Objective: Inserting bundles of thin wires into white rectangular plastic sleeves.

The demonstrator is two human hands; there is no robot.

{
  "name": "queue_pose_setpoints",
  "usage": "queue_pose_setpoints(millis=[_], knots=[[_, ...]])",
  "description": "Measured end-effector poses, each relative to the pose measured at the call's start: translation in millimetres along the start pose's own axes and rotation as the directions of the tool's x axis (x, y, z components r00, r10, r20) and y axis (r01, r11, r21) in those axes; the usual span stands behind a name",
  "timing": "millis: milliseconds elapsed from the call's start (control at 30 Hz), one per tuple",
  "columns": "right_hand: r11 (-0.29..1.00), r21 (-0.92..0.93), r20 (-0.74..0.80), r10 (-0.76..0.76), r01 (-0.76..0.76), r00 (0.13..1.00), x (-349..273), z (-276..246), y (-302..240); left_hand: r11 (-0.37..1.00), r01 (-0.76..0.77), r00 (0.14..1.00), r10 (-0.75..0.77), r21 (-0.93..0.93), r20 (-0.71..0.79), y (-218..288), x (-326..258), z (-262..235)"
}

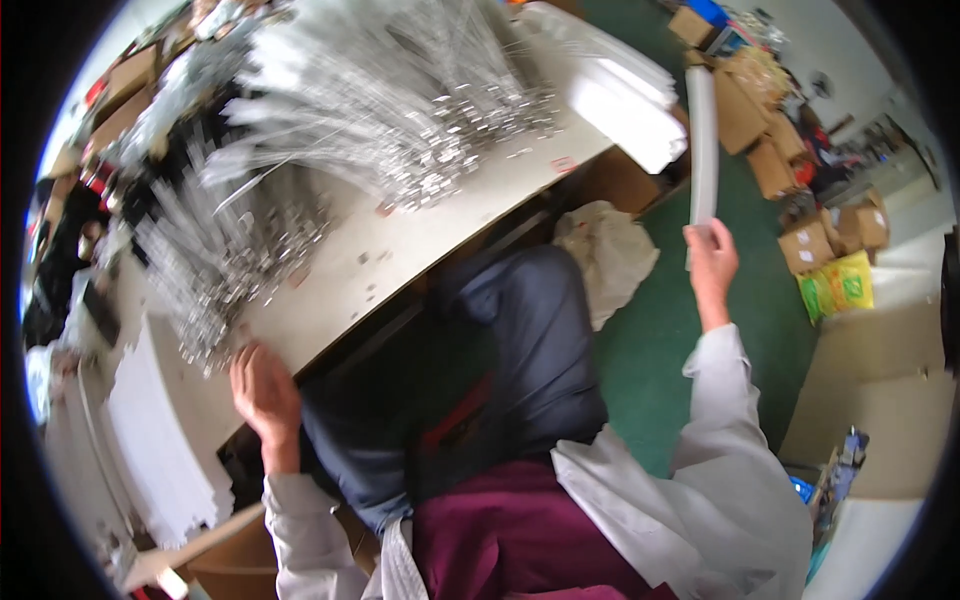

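Observation:
My right hand [712, 262] is raised off to the right of the table, its fingers closed round the lower end of a long, narrow whitish strip [703, 145]. The strip stands nearly upright over the green floor; its exact kind is unclear. At the table's near left edge, my left hand [265, 395] rests with loosely stretched fingers and nothing visible in it. Just beyond its fingertips lies a smaller heap of thin clear strips with shiny metal ends [230, 265]. A larger heap of the same strips [400, 110] fans out farther back on the white table [375, 265].
White flat sheets [160, 430] stand at the left. A stack of long white pieces [625, 105] lies at the table's far right end. Below it hangs a pale plastic bag [605, 250]. Cardboard boxes [735, 105] and a yellow-green packet [838, 285] line the right side.

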State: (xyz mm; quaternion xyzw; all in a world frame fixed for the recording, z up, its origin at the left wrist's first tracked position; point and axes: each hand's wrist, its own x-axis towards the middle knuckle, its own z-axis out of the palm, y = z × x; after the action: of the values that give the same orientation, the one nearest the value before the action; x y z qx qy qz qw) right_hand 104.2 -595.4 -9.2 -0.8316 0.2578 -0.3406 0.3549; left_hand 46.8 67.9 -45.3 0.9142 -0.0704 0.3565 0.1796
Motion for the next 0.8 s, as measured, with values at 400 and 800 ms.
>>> queue_pose_setpoints(millis=[400,800], knots=[[0.428,0.583,0.473,-0.870,0.690,0.139,-166,60,-203,0.897,-0.350,0.884,0.412,-0.270,0.222,167,50,-57],[0.209,0.759,0.382,-0.910,0.617,-0.161,-208,124,-230,0.985,-0.144,0.842,0.170,-0.090,0.512,126,48,-35]])
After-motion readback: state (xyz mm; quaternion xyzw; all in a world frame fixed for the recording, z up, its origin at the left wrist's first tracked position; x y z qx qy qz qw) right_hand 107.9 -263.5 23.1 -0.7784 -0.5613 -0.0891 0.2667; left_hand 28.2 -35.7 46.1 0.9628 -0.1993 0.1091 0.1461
